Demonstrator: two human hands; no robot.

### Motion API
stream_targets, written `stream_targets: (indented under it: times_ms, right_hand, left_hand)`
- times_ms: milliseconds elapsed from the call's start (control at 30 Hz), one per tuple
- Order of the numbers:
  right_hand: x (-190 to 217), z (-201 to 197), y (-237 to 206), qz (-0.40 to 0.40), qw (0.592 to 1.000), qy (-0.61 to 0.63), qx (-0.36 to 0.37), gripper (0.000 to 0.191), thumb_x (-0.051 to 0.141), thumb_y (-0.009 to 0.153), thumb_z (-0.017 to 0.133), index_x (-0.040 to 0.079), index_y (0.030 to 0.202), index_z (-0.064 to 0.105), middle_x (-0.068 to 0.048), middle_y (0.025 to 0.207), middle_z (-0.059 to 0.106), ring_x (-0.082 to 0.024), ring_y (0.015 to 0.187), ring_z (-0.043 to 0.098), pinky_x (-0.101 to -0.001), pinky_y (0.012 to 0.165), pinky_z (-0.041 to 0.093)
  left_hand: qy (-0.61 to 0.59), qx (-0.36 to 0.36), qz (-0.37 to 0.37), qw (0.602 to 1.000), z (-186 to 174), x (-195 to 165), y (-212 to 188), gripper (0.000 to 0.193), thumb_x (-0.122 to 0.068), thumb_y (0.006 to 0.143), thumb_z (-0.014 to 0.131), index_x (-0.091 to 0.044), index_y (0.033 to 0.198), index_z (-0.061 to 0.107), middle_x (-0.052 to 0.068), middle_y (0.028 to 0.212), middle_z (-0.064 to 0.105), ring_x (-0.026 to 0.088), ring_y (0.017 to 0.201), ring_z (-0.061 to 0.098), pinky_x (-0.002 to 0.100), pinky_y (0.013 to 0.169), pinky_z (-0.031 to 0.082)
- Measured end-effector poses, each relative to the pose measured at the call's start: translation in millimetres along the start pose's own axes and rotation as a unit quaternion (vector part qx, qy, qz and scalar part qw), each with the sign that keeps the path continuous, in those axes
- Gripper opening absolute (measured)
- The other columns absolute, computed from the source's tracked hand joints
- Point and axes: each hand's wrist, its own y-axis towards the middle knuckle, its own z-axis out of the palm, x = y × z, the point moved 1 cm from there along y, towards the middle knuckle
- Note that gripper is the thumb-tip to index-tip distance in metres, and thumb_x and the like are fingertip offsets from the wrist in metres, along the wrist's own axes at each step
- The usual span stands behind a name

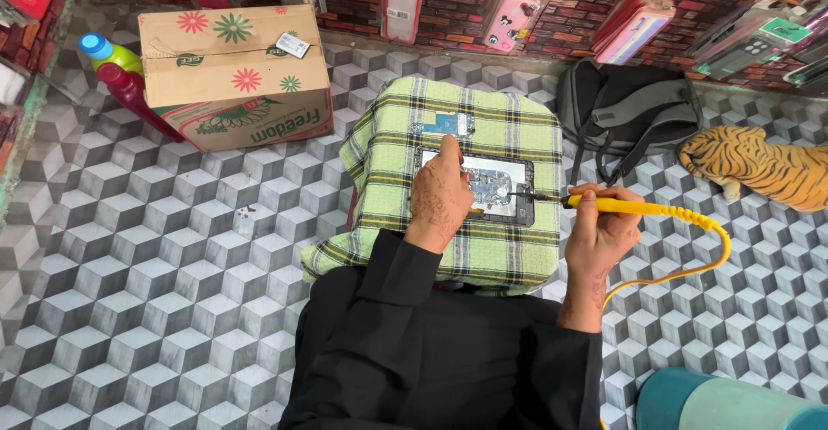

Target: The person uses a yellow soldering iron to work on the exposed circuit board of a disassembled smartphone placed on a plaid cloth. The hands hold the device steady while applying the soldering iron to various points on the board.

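Opened phone [496, 187] lies flat on a green plaid cloth [388, 171], back cover off, circuit parts showing. Long axis runs roughly 9 to 3 o'clock across the cloth. Left hand [440, 195] rests on the phone's 9 o'clock end, fingers pointing toward 12, pressing down on the frame; cannot tell if anything is pinched under them. Right hand [599, 232] sits off the cloth at about 4 o'clock from the phone, closed around a yellow soldering iron [617, 206]. Iron points toward 9 o'clock, tip at the phone's 3 o'clock edge, touching or just above the board, too small to say which. Its yellow cord [711, 240] loops off toward 5 o'clock. Left hand is nearer the phone body; right hand reaches it only through the tool.

A small blue circuit board [444, 124] lies on the cloth at 12 o'clock from the phone, apart from it.

Cloth covers a low raised support; the floor [172, 249] around has a grey cube pattern. Cardboard box [237, 76] at 10 o'clock, bottles [121, 72] beside it. Black backpack [625, 111] at 2 o'clock, toy tiger [763, 167] at 3. Phone cases [517, 12] hang on a brick-pattern wall at 12.
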Motion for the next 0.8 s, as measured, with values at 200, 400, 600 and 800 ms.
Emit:
stream_targets:
  times_ms: [200, 400, 600, 800]
  right_hand:
    - [-3.0, 1.0, -0.5, -0.005, 1.0, 0.016, 0.0, 0.016, -0.002, 0.113, 0.058, 0.0, 0.12, 0.044, -0.017, 0.103, 0.07, -0.017, 0.092, 0.069, -0.0275, 0.086, 0.056]
    - [-3.9, -0.6, -0.9, 0.001, 1.0, 0.0, -0.004, 0.015, -0.002, 0.111, 0.058, 0.0, 0.118, 0.044, -0.018, 0.102, 0.072, -0.017, 0.09, 0.067, -0.028, 0.085, 0.055]
    - [-4.4, 0.0, -0.9, -0.007, 1.0, -0.001, -0.004, 0.016, -0.002, 0.112, 0.059, 0.0, 0.118, 0.045, -0.019, 0.101, 0.071, -0.018, 0.091, 0.068, -0.0257, 0.08, 0.054]
    - [-5.1, 2.2, -1.0, -0.005, 0.999, 0.033, 0.004, 0.016, -0.003, 0.113, 0.058, 0.0, 0.12, 0.044, -0.019, 0.105, 0.07, -0.018, 0.094, 0.07, -0.0281, 0.089, 0.056]
  left_hand:
    - [-0.004, -0.004, 0.007, 1.0, -0.1, 0.9, -0.5, 0.031, -0.003, 0.088, 0.071, -0.003, 0.107, 0.046, 0.022, 0.083, 0.069, 0.042, 0.081, 0.072, 0.053, 0.069, 0.053]
    - [-0.002, -0.001, -0.001, 1.0, 0.1, 0.2, 0.1, 0.031, -0.003, 0.088, 0.071, -0.004, 0.106, 0.046, 0.021, 0.082, 0.069, 0.041, 0.081, 0.072, 0.053, 0.069, 0.053]
    - [0.001, -0.002, -0.001, 1.0, -0.9, -1.2, -0.4, 0.032, -0.004, 0.088, 0.072, -0.004, 0.107, 0.046, 0.021, 0.084, 0.07, 0.042, 0.082, 0.072, 0.053, 0.07, 0.053]
    - [0.001, -0.003, -0.002, 1.0, -2.2, -3.0, -0.6, 0.031, -0.004, 0.088, 0.071, -0.004, 0.106, 0.046, 0.022, 0.085, 0.071, 0.042, 0.083, 0.072, 0.053, 0.071, 0.053]
